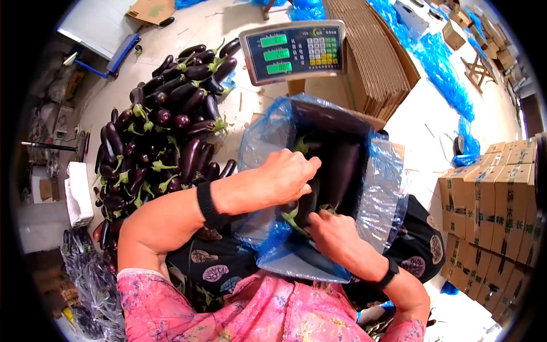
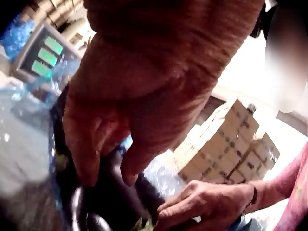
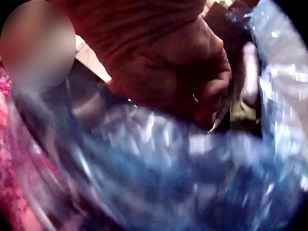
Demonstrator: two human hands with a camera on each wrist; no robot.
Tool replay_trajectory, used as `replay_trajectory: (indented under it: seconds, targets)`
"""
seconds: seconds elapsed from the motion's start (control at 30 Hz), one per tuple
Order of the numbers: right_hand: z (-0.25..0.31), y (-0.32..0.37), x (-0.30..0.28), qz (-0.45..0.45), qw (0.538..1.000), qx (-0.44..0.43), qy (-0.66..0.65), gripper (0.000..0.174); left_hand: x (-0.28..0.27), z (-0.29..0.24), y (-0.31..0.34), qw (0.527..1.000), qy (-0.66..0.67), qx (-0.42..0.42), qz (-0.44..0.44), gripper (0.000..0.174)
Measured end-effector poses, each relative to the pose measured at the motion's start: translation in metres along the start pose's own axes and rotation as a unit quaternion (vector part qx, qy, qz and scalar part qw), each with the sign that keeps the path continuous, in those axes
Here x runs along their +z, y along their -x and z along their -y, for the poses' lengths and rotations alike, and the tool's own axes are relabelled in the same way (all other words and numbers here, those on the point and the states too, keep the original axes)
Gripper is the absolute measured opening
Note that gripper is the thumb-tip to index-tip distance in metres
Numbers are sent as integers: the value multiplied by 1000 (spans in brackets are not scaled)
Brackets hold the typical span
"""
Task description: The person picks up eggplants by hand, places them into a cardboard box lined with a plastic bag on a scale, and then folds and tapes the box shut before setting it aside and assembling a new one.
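A carton lined with blue plastic film stands between the person's knees, with dark purple eggplants lying lengthwise in it. Over the carton's left side reaches the left hand, its thumb and fingers apart and pointing down. In the left wrist view an eggplant shows between and below those fingertips. The right hand is at the near end of the carton, curled fingers gripping an eggplant by its green stem end. Film partly covers that hand in the right wrist view. Another stem end lies between the hands.
A large heap of eggplants covers the floor at left. Behind the carton stands a digital scale display, with flattened cardboard beside it. Packed cartons are stacked at right. Blue film trails over the floor.
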State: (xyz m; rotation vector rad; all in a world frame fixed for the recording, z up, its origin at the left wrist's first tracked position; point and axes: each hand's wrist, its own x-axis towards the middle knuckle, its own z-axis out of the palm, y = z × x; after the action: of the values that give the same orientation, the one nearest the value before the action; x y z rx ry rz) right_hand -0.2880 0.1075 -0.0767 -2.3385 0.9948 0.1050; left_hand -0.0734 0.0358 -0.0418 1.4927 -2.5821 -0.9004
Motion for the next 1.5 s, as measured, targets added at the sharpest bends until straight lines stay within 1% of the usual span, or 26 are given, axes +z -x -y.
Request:
replay_trajectory:
  seconds: [0.07, 0.13, 0.23, 0.27, 0.33, 0.37, 0.5, 0.53, 0.6, 0.63, 0.73, 0.83, 0.9, 0.97, 1.0, 1.07, 1.13, 1.17, 1.2, 1.27, 1.33, 1.37, 1.4, 1.43, 1.47, 1.5]
  targets:
    - [-2, 7, -39, -68, 998, 12, 5, 16, -30, -2, 3, 999, -4, -17, -27, 36]
    - [-13, 7, -72, -202, 979, 14, 3, 18, -53, 9, 5, 996, 1, -5, -87, 31]
    - [-34, 1, -107, -296, 951, 88, -30, 31, -76, 30, 10, 989, 23, -54, -132, 30]
    - [-45, -2, -114, -321, 944, 76, -2, 45, -76, 40, 11, 986, 8, -68, -151, 29]
    - [-67, -8, -114, -328, 935, 97, 93, 63, -81, 51, 13, 983, 9, -108, -151, 36]
    - [-77, -10, -110, -310, 940, 115, 82, 77, -79, 56, 14, 980, 14, -97, -175, 43]
    - [-97, -26, -100, -288, 942, 114, 132, 88, -51, 87, 3, 972, 0, -30, -232, 72]
    - [-100, -31, -97, -277, 943, 124, 137, 88, -47, 93, 0, 971, -13, -8, -238, 78]
    - [-103, -40, -93, -257, 944, 143, 147, 87, -41, 97, -5, 974, 13, -24, -224, 83]
    - [-104, -44, -93, -258, 944, 136, 153, 81, -39, 97, -8, 976, 26, -32, -216, 85]
    - [-107, -51, -91, -258, 944, 118, 170, 61, -32, 95, -16, 967, 35, -23, -250, 70]
    - [-121, -58, -94, -241, 952, 124, 143, 27, -29, 101, -27, 964, 53, 9, -261, 40]
    - [-119, -58, -100, -322, 932, 78, 147, 18, -37, 101, -28, 957, 50, -2, -287, 24]
    - [-102, -51, -116, -377, 919, 30, 112, 18, -53, 92, -25, 946, 89, -8, -310, 11]
    - [-99, -48, -119, -389, 919, 4, 58, 16, -62, 91, -21, 951, 143, -25, -272, 11]
    - [-81, -36, -126, -387, 921, -12, -29, 11, -73, 85, -11, 954, 233, -14, -191, 10]
    - [-62, -13, -125, -300, 949, 9, -92, 8, -74, 78, 1, 968, 219, 60, -105, 13]
    - [-64, 2, -115, -230, 971, -15, -62, 7, -59, 73, 5, 977, 145, 120, -98, 13]
    - [-63, 10, -103, -198, 978, -68, 0, 8, -39, 67, 11, 977, 71, 179, -90, 12]
    - [-63, 28, -68, -96, 985, -69, 126, 11, -6, 35, 27, 971, -68, 178, 143, 10]
    - [-52, 27, -58, -73, 981, -88, 155, 13, 7, 15, 40, 962, -123, 189, 153, 11]
    - [-48, 29, -62, -45, 976, -90, 194, 9, 3, 18, 34, 971, -89, 146, 165, 10]
    - [-42, 32, -63, -34, 984, -75, 159, 10, -28, 32, 28, 986, 26, 155, 62, 11]
    - [-35, 35, -69, 15, 993, -22, 119, 15, -44, 40, 30, 988, 96, 123, -18, 17]
    - [-29, 39, -75, 64, 994, 31, 78, 19, -53, 50, 27, 988, 77, 91, -98, 28]
    - [-30, 42, -76, -39, 996, 8, 78, 25, -58, 58, 28, 990, 71, -18, -124, 41]
